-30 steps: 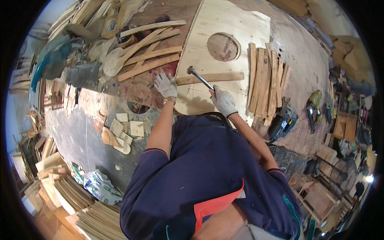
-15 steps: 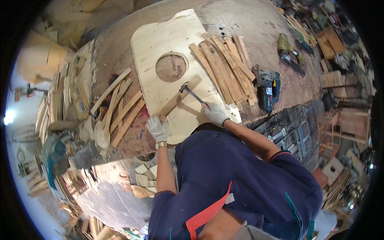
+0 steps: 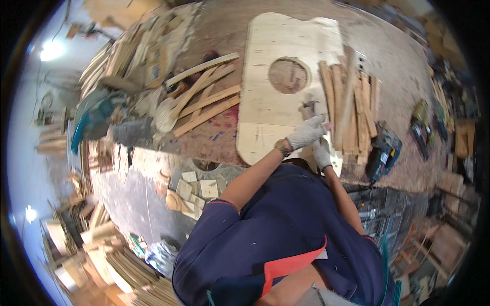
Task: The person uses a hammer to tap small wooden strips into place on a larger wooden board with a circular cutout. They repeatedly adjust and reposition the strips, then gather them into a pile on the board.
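A pale plywood panel with a round hole lies on the workbench. My left hand, in a white glove with a watch at the wrist, reaches across over its near right part. The fingertips are close to a blurred wooden strip slanting over a pile of strips; whether they grip it is not clear. Just beside and below, my gloved right hand is closed round the hammer's handle, partly hidden by the left hand. The hammer shows its blurred head above the panel.
Right of the pile lies a blue-black power tool, and farther right a green-black one. Loose wooden strips lie left of the panel. A teal-guarded machine is at the bench's left end. Wood offcuts lie below the bench edge.
My left hand has come right across the panel, next to my right hand. The strip it held on the panel no longer lies there; a blurred strip is now over the pile. The view has turned.
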{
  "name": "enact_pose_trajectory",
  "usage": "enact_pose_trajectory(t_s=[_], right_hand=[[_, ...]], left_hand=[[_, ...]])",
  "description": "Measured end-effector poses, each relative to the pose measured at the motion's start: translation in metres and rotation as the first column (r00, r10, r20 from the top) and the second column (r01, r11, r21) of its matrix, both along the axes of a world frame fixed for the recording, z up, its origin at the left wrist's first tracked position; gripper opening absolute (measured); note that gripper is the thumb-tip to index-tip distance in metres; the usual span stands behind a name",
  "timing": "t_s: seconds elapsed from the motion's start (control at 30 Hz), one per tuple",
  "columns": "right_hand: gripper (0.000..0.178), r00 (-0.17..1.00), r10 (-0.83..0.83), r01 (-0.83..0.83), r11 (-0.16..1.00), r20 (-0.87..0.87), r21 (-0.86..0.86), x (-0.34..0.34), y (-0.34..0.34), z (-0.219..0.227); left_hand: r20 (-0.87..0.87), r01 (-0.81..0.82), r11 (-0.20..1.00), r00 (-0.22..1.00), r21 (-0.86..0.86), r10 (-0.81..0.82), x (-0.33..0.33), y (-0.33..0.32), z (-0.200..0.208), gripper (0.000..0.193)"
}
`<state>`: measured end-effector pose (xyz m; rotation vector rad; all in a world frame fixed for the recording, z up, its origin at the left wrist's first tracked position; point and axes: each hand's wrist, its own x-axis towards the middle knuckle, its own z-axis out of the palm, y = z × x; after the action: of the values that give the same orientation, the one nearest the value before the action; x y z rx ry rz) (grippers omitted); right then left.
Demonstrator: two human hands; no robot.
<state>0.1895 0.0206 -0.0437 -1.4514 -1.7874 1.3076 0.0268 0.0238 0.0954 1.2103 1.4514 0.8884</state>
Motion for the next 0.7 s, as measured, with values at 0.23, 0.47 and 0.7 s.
enact_pose_trajectory(t_s=[0.23, 0.47, 0.7], right_hand=[[0.045, 0.999, -0.004, 0.013, 0.979, 0.042, -0.203, -0.002, 0.011, 0.011], [0.046, 0.998, 0.037, -0.028, 0.981, 0.046, -0.192, -0.005, 0.013, 0.014], [0.049, 0.994, -0.007, 0.026, 0.983, 0.105, -0.179, -0.009, 0.009, 0.039]], left_hand=[[-0.601, -0.309, 0.856, 0.613, 0.415, 0.513, -0.147, -0.018, -0.070, 0.038], [-0.932, -0.373, 0.855, -0.142, 0.362, 0.333, -0.343, -0.122, -0.113, 0.048], [-0.943, -0.108, 0.939, 0.042, 0.326, 0.331, -0.347, -0.099, -0.069, 0.043]])
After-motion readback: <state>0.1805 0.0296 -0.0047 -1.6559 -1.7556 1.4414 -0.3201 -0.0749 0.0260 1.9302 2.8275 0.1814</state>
